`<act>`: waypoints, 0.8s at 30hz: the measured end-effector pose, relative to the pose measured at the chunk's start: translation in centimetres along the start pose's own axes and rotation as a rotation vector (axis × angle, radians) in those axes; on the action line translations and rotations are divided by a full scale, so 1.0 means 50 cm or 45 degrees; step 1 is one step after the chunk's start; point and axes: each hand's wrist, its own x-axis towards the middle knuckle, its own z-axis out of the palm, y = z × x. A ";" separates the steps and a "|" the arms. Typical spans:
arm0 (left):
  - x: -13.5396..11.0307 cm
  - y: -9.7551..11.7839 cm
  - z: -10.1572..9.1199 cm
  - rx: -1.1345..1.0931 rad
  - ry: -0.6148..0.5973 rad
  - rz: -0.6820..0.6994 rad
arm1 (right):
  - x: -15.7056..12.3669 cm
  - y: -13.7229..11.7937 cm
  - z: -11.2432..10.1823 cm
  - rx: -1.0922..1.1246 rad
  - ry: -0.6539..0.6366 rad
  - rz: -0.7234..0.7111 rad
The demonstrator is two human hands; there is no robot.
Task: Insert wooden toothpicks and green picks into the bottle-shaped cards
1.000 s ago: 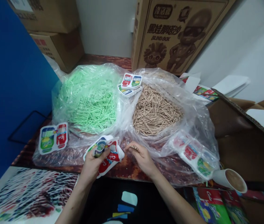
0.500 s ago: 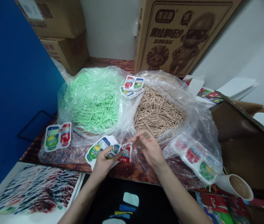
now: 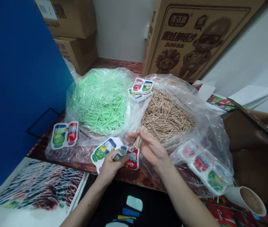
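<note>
My left hand pinches a small printed pouch with a red Cola side, bent between thumb and fingers. Under or behind it lies a Sprite-printed packet; whether that hand also grips it I cannot tell. Close by on the right, my right hand holds a small bundle of thin brown sticks, their lower ends at the pouch's upper edge. Just beyond it a clear plastic bag holds a heap of brown sticks. A second bag, to the left, holds pale green sticks.
More printed packets lie on the left, between the bags, and on the right bag. A paper cup lies tilted at right by an open carton. Large cardboard boxes stand behind; a blue panel is left.
My right hand has turned the stick bundle downward and brought it to the pouch in my left hand. The whole view has shifted slightly.
</note>
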 end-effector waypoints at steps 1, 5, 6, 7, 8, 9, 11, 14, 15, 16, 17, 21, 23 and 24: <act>0.001 -0.003 -0.001 -0.016 -0.026 -0.026 | -0.005 0.001 0.002 -0.066 0.009 0.022; 0.006 -0.012 -0.006 0.017 -0.052 -0.027 | -0.021 0.000 0.008 -0.336 0.002 -0.021; 0.007 -0.012 -0.006 0.025 -0.044 -0.016 | -0.024 -0.001 0.009 -0.369 -0.022 -0.028; 0.008 -0.010 -0.005 0.027 -0.038 -0.004 | -0.026 -0.003 0.010 -0.387 -0.046 -0.024; 0.009 -0.006 -0.004 0.022 -0.035 0.005 | -0.029 -0.006 0.011 -0.397 -0.066 -0.012; 0.009 -0.002 -0.002 0.009 -0.037 0.006 | -0.031 -0.010 0.012 -0.403 -0.083 -0.003; 0.010 0.006 0.002 -0.026 -0.045 -0.007 | -0.037 -0.019 0.014 -0.395 -0.119 -0.016; 0.010 0.012 0.007 -0.071 -0.066 -0.030 | -0.046 -0.028 0.014 -0.332 -0.177 -0.109; 0.010 0.011 0.007 -0.074 -0.069 -0.025 | -0.048 -0.030 0.013 -0.306 -0.187 -0.145; 0.010 0.009 0.007 -0.069 -0.072 -0.015 | -0.050 -0.030 0.011 -0.288 -0.191 -0.175; 0.010 0.006 0.007 -0.058 -0.074 -0.006 | -0.052 -0.029 0.008 -0.289 -0.196 -0.188; 0.010 -0.011 0.005 -0.005 -0.084 0.009 | -0.057 -0.024 0.001 -0.433 -0.195 -0.132; 0.010 -0.016 0.004 0.016 -0.066 0.016 | -0.060 -0.021 0.001 -0.539 -0.168 -0.089; 0.010 -0.017 0.003 0.022 -0.049 0.025 | -0.062 -0.019 0.002 -0.584 -0.149 -0.076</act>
